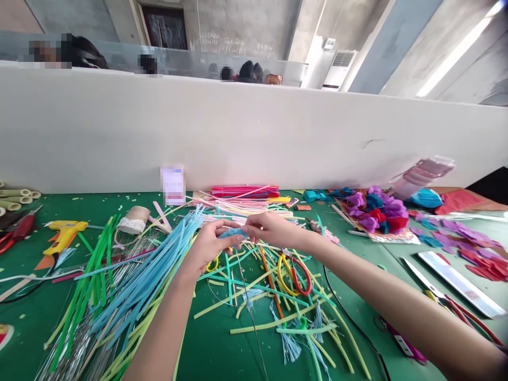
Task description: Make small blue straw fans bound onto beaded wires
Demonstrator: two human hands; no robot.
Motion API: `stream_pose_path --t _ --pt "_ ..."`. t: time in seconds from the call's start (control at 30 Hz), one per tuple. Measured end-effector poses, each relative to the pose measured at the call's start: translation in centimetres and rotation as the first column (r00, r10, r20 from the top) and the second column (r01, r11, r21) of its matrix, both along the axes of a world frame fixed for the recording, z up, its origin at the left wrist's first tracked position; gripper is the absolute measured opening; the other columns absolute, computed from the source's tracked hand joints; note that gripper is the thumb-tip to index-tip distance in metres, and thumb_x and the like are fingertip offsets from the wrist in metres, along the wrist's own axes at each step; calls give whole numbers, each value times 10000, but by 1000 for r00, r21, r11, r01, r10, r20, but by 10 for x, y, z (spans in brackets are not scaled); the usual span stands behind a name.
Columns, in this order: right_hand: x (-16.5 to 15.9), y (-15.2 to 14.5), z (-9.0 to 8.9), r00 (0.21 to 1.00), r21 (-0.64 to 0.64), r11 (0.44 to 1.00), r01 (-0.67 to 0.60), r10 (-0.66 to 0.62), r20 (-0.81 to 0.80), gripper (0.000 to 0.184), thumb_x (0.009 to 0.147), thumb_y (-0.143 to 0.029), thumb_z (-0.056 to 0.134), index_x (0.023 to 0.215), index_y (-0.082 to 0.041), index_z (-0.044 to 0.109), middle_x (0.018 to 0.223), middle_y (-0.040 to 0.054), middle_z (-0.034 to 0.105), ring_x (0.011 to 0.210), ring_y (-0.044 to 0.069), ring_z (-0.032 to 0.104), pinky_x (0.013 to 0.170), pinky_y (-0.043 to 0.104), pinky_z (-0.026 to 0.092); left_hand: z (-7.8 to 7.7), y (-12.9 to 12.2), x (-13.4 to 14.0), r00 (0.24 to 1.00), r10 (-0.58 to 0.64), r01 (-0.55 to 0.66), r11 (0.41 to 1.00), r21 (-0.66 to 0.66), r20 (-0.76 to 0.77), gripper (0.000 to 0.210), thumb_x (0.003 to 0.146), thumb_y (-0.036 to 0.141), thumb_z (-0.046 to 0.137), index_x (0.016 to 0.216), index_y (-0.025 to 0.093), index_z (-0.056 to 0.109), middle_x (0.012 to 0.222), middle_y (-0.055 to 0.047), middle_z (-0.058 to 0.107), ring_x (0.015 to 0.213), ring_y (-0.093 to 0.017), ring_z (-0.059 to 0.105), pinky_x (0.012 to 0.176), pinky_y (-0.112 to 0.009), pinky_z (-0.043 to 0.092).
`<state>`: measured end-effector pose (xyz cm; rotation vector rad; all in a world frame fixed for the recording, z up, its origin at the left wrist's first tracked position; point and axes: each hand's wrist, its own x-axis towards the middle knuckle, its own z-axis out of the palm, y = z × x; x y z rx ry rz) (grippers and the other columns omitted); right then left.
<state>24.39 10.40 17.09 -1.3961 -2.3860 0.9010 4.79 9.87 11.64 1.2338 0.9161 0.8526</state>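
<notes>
Over the middle of the green table, my left hand [212,244] and my right hand [265,228] meet around a short light-blue fuzzy piece [232,232], perhaps bent pipe cleaner. Fingers of both hands are closed on it, hiding part of its shape. Below them a thin dark wire [254,323] runs toward me, with a small blue tuft [249,300] on it. To the left lies a thick bundle of light-blue pipe cleaners [154,275]. Red-and-yellow scissors [294,274] rest under my right forearm among scattered yellow-green stems [214,304].
At left are a yellow glue gun [65,235], red-handled pliers [19,233] and a twine roll [134,219]. At right stand a pink bottle [423,174] and purple-red petals [377,209], with larger scissors [432,291] nearer. A white partition [254,132] bounds the back.
</notes>
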Motion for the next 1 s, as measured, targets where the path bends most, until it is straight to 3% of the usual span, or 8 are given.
stream_pose_path --t 0.23,0.3,0.47,0.67,0.8,1.0 --pt "-1 -1 -4 991 178 983 33 -56 123 223 973 -252 525 815 -144 640 693 29 653 603 129 493 576 250 313 -1 3 -12 1000 -8 8 998 -69 1 464 797 524 752 1075 153 725 1027 -109 744 776 -211 739 522 -226 533" --pt "1 0 -5 993 137 989 63 -76 93 240 971 -277 526 802 -149 637 704 36 674 603 132 521 575 252 334 -3 5 -16 1000 0 0 995 -95 -6 440 810 529 737 1049 159 740 1038 -110 750 748 -214 749 513 -223 520" --pt "10 9 -5 995 -125 992 16 -28 -93 313 988 -346 472 790 -159 625 785 62 737 659 147 651 588 248 450 -9 11 -18 1000 -13 12 997 -72 -21 326 762 444 808 878 143 762 865 -91 760 690 -212 744 512 -220 496" --pt "21 18 -6 990 -158 984 -86 66 -128 312 941 -415 555 787 -160 648 729 35 706 674 155 670 602 252 487 -10 12 -15 1000 10 -12 999 -53 -29 317 745 443 819 858 152 766 819 -78 767 671 -201 738 515 -215 493" --pt "20 19 -2 990 -122 985 -121 112 -81 338 945 -447 546 797 -162 654 741 35 707 661 146 643 587 247 444 -9 11 -15 1000 16 -17 999 -41 -24 356 720 475 830 851 150 768 805 -83 772 652 -201 732 513 -218 490" --pt "12 11 1 982 59 992 -109 98 162 283 970 -338 503 822 -157 661 722 34 675 589 127 512 560 256 319 -14 12 -12 999 20 -21 1000 -20 -40 372 724 483 826 860 141 767 795 -94 768 669 -216 736 516 -226 494"
